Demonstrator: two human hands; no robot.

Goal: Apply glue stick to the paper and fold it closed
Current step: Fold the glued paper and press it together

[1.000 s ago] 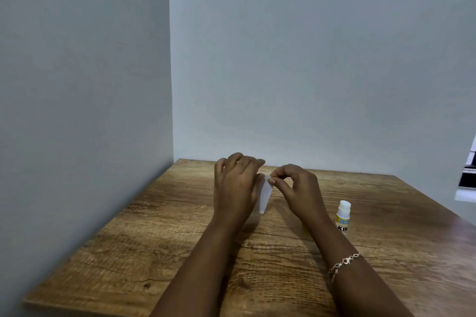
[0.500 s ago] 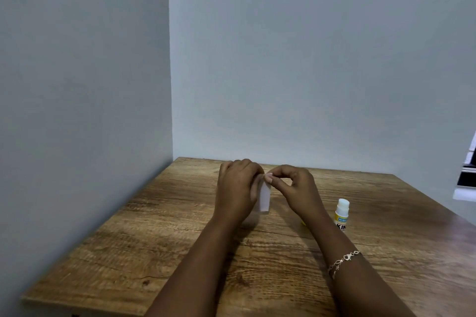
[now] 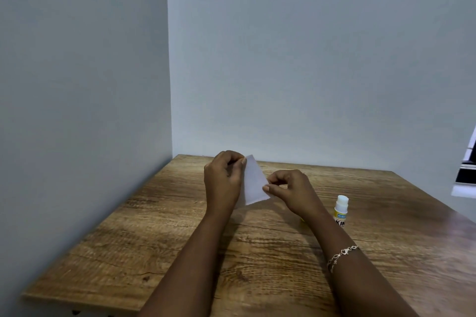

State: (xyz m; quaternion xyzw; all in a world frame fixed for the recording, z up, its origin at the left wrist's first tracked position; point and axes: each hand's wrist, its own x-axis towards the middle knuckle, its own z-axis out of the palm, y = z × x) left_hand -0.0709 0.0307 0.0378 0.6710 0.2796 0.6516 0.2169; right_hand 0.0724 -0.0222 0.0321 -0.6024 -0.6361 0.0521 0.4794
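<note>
A small white piece of paper [image 3: 253, 180] is held up above the wooden table [image 3: 154, 234], tilted, its flat face towards me. My left hand [image 3: 223, 183] pinches its upper left edge near the top corner. My right hand [image 3: 291, 192] pinches its lower right edge between thumb and forefinger. A glue stick [image 3: 340, 210] with a white uncapped top and a yellow label stands upright on the table, to the right of my right wrist. A small yellow bit [image 3: 302, 219] shows just under my right wrist; I cannot tell what it is.
Grey walls close the table in at the left and the back. A bracelet [image 3: 341, 255] sits on my right forearm. A dark and white object [image 3: 466, 175] shows at the right edge of view, beyond the table.
The paper has turned from nearly edge-on to showing its broad face. My left hand has risen to the top corner, and my right hand has dropped to the lower right edge.
</note>
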